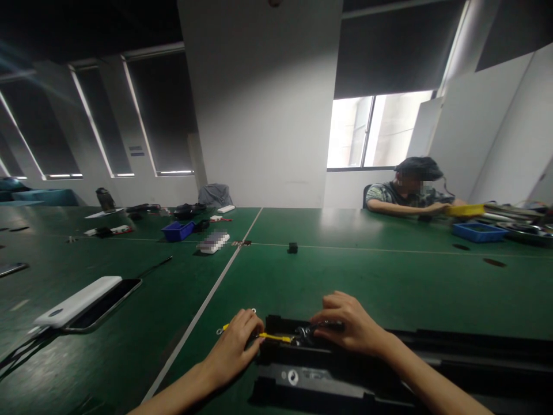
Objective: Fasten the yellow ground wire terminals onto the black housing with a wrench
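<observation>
My left hand (239, 340) is closed around a yellow wire (276, 338) at the left end of a long black housing (317, 377). Small metal ring terminals (220, 331) stick out on the far side of that hand. The wire runs right into the housing, to a dark shiny part (303, 333). Over this same end, my right hand (348, 323) is closed, its fingertips on a dark elongated piece (333, 325) beside the shiny part. My fingers partly cover that piece, so its kind cannot be told. The housing extends to the right under my right forearm.
On the green table (242, 288), a small black block (292, 248) stands ahead. A white power bank (80, 300) and a phone (106, 305) with cables lie left. Farther back are a white power strip (213, 242) and a blue bin (178, 230). A person (406, 187) sits far right near a blue tray (478, 232).
</observation>
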`<state>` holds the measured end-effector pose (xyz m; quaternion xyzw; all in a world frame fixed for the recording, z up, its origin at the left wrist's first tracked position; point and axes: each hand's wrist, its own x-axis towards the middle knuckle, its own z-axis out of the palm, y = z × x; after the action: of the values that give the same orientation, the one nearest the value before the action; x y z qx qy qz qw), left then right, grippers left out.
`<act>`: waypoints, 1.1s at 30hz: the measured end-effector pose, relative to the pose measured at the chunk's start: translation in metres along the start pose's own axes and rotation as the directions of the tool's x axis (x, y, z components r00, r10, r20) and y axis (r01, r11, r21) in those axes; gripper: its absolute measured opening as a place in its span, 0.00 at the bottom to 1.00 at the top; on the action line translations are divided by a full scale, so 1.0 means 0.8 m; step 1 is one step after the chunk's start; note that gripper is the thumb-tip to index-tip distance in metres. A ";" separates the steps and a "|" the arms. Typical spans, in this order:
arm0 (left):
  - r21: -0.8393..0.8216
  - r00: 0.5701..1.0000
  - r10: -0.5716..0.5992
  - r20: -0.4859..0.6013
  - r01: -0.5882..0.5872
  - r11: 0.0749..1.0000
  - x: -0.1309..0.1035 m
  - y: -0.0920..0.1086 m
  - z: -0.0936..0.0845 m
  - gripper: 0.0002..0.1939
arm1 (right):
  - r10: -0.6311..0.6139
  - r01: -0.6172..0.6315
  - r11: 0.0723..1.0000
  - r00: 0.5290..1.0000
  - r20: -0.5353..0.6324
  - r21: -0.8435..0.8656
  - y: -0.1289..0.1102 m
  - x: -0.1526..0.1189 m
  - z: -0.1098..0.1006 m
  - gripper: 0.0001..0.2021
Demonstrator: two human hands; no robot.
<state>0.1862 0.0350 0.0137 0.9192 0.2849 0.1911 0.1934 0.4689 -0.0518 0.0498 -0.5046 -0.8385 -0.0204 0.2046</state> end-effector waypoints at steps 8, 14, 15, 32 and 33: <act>-0.018 1.000 0.008 0.008 -0.008 1.000 -0.001 -0.001 0.001 0.03 | -0.012 0.013 0.999 1.000 0.003 -0.044 0.005 -0.003 -0.001 0.09; 0.003 1.000 0.017 -0.006 -0.017 1.000 0.000 -0.002 0.001 0.04 | -0.008 0.009 0.999 1.000 0.016 -0.041 0.001 -0.003 0.001 0.08; 0.004 1.000 0.018 -0.006 -0.018 1.000 0.001 -0.002 0.001 0.04 | -0.007 0.008 0.999 1.000 0.019 -0.039 0.001 -0.003 0.001 0.08; -0.015 1.000 0.014 -0.005 -0.014 1.000 0.002 -0.001 0.000 0.04 | -0.037 0.038 0.999 0.999 0.024 -0.010 -0.001 -0.003 -0.001 0.08; -0.016 1.000 0.014 -0.005 -0.014 1.000 0.001 -0.001 0.000 0.04 | -0.036 0.036 0.999 0.999 0.026 -0.010 -0.001 -0.003 0.000 0.08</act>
<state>0.1869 0.0360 0.0136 0.9191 0.2772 0.1971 0.1988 0.4692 -0.0540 0.0494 -0.4909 -0.8498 -0.0220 0.1908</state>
